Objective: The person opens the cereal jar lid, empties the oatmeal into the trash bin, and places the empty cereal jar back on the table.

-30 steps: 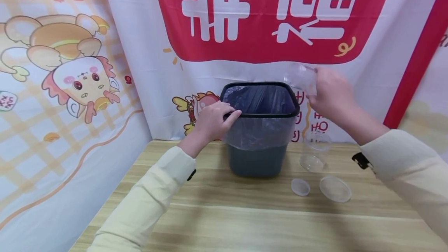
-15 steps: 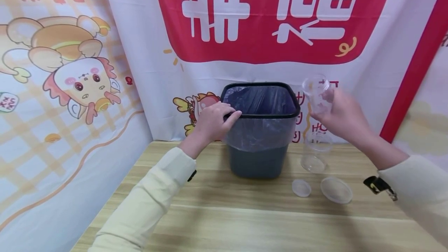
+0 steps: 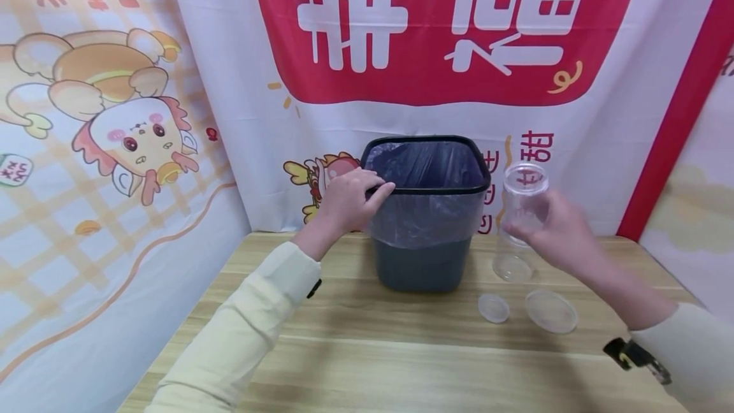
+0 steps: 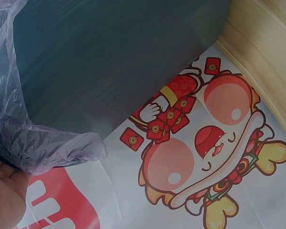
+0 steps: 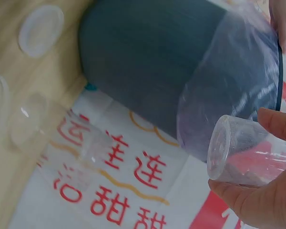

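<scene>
My left hand (image 3: 354, 201) grips the near left rim of a dark grey trash bin (image 3: 421, 269) lined with a clear plastic bag (image 3: 424, 215). In the left wrist view, the fingers are curled at the bin's rim over the bag. My right hand (image 3: 559, 228) holds a small clear plastic cup (image 3: 523, 199) to the right of the bin. Below it, a taller clear plastic container (image 3: 512, 266) stands on the table, overlapped by the held cup in the head view. The right wrist view shows thumb and fingers on opposite sides of the cup (image 5: 245, 151).
Two translucent round lids, a small one (image 3: 494, 308) and a larger one (image 3: 552, 311), lie flat on the wooden table (image 3: 367, 375) in front of the tall container. A printed cloth backdrop (image 3: 321, 116) hangs close behind the bin, and another cloth (image 3: 195, 260) runs along the left.
My right hand has brought the small cup from beside the bin's mouth, to the right and down over the tall container, turning it upright. The left hand stays on the rim.
</scene>
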Demonstrator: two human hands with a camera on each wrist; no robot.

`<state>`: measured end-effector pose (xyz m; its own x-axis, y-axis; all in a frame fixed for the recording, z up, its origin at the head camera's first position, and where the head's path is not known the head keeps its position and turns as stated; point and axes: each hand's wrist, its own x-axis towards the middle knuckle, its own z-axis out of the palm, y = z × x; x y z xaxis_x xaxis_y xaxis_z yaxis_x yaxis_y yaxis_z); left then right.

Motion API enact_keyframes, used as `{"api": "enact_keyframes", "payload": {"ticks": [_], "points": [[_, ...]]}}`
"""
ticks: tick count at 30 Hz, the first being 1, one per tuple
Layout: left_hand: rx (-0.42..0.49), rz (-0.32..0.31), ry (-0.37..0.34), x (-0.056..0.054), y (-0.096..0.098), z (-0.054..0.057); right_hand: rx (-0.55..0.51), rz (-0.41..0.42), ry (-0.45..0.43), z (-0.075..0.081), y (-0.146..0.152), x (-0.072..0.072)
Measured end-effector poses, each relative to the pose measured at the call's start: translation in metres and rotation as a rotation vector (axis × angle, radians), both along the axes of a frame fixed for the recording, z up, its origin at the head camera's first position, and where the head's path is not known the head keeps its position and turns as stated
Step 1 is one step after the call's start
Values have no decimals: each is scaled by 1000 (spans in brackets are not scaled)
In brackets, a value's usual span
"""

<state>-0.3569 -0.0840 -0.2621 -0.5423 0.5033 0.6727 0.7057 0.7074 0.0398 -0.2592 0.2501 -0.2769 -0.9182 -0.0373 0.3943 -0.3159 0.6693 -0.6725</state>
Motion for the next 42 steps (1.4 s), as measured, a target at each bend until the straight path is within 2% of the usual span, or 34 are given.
{"api": "enact_keyframes", "payload": {"ticks": [7, 14, 26, 35, 42], "points": [[1, -2, 2, 0, 0, -2, -41, 32, -100, -27, -10, 12], [10, -16, 20, -2, 1, -2, -140, 59, -98, -58, -25, 18], [10, -4, 10, -2, -1, -3, -236, 132, -196, -109, -56, 23], [15, -10, 15, -2, 0, -4, -310, 281, -273, -144, -73, 21], [29, -28, 37, -2, 2, -3, -341, 326, -313, -159, -81, 21]]}}
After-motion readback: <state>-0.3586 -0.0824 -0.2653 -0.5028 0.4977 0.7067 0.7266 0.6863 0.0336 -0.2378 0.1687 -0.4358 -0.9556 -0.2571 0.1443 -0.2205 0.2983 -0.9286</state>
